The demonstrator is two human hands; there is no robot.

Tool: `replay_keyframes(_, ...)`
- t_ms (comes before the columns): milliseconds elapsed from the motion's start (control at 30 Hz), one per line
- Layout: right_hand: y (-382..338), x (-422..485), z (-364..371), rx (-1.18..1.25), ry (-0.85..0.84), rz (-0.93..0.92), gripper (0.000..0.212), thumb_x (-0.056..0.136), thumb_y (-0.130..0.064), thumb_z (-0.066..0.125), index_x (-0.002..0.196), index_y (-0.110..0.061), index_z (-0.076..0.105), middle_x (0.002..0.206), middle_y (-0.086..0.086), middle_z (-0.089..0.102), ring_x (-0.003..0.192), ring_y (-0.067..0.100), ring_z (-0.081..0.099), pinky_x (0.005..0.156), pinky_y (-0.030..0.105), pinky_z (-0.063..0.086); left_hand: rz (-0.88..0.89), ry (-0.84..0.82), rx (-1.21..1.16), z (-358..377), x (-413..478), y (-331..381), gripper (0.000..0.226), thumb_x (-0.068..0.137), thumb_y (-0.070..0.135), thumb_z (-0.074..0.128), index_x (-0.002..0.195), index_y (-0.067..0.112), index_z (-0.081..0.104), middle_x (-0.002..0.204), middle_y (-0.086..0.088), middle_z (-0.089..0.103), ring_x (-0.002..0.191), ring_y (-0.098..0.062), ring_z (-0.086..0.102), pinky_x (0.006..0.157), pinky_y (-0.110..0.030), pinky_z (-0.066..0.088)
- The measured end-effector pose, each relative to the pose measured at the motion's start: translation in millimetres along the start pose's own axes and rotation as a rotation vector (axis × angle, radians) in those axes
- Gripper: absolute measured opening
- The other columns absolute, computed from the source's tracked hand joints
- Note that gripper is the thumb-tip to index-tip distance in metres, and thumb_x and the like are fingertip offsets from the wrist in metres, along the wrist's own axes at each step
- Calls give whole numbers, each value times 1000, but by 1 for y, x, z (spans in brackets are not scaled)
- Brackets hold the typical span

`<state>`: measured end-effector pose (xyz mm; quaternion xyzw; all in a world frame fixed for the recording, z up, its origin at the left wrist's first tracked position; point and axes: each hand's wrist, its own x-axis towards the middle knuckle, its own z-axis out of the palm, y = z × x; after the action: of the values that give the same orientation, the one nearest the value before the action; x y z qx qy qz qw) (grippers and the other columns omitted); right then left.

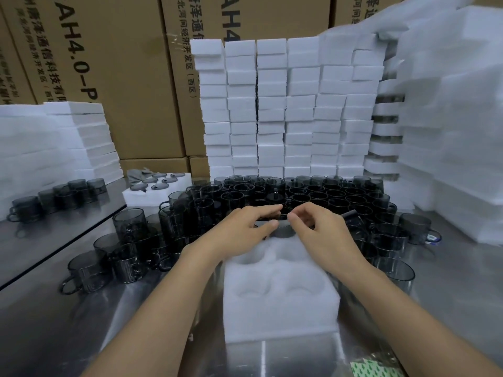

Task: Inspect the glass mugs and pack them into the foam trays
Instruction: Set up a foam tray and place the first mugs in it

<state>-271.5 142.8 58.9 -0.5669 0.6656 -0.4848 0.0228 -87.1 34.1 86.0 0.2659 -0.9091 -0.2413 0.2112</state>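
Glass mug [284,232] sits in the 12 o'clock pocket of the foam tray [280,303], left hand [242,232] and right hand [321,235] in narrow grip on it; packing step, next likely pressing it home squarely.

Steel table [451,289] — white foam tray [280,306] at centre; smoky glass mugs [313,194] massed at 12, looser groups at 9 and 3; foam stacks [285,104] behind them; disc-filled foam block [133,195] at 11 — green-patterned sheet [373,370] at 5.

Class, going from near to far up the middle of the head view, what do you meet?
Steel table → foam tray → mug gripped by left hand and right hand → massed glass mugs → stacked foam trays → cardboard cartons.
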Motion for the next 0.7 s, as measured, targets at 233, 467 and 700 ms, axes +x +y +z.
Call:
replay_keyframes(233, -1, 4, -4, -165, -102, 76, 17, 88, -53, 78, 86, -43, 64, 104, -19, 59, 109, 12, 57, 87, 43, 55, -43, -55, 41, 4, -4, 7, 59, 107, 45, 62, 162, 47, 39, 153, 23, 58, 145, -6, 48, 123, -42, 39)
replay_keyframes(467, 1, -1, -3, -170, 2, -26, 17, 95, -50, 69, 104, -36, 69, 109, -17, 60, 105, 6, 57, 89, 38, 54, 17, 153, 121, 4, 1, 9, 47, 104, 40, 62, 149, 52, 54, 151, 25, 57, 143, -8, 50, 117, -47, 45)
replay_keyframes(700, 0, -1, 1, -151, -27, -40, 5, 98, -39, 67, 102, -39, 68, 104, -18, 60, 98, 3, 58, 87, 34, 53, -101, 565, 566, -7, 2, -9, 41, 102, 36, 61, 144, 35, 62, 142, 14, 59, 139, -13, 43, 115, -38, 28)
